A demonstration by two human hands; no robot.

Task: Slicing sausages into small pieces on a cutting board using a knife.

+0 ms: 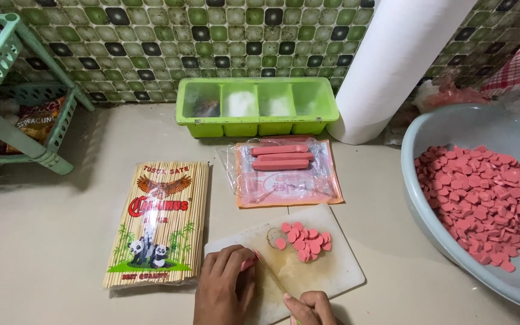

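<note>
Single head-worn view, looking steeply down and forward over a beige counter toward a tiled wall at the top edge. Close range: the left hand and right hand sit at the bottom edge, partly cut off, over a white cutting board. Frame spans from a green rack at far left to a grey basin cropped at right. No second view to compare.
</note>
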